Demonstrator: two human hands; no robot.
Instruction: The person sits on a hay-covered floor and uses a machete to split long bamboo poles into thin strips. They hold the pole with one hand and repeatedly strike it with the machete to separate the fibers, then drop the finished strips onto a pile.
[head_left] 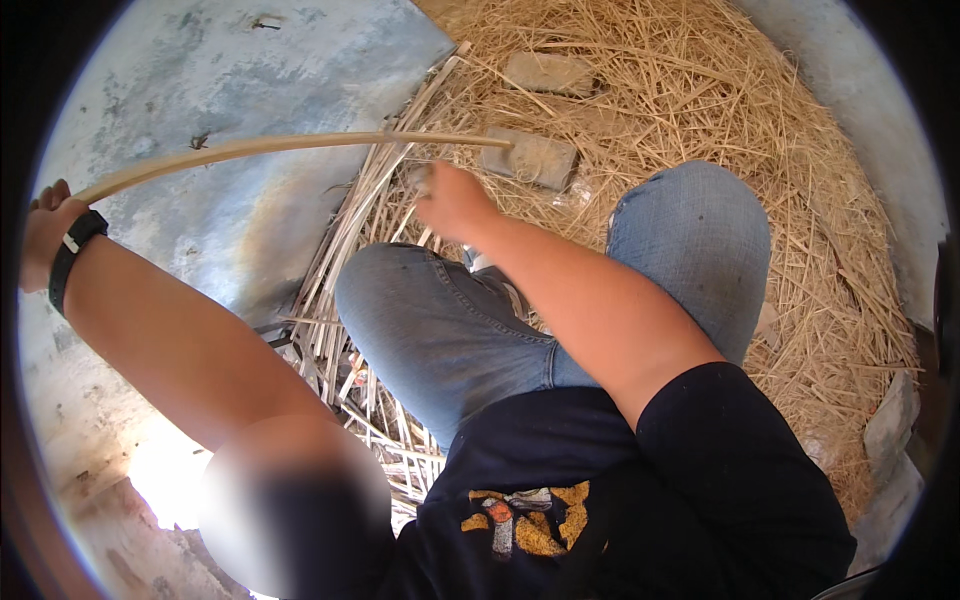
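Bright daylight fills the view, hard enough to bleach the straw (pixel 700 110) to a pale yellow and wash the grey wall (pixel 250 80) in places. A burnt-out white patch of glare sits low on the left. Shadow gathers under the bent knees (pixel 440 320) and among the cane strips (pixel 340 270). The fisheye bends the long cane (pixel 280 148) into a curve, and a black rim rings the frame. A smeared, blurred oval covers the lower left; elsewhere focus is fairly sharp

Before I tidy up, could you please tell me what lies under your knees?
Split cane strips and straw show around the knees; whatever lies directly beneath them is covered.
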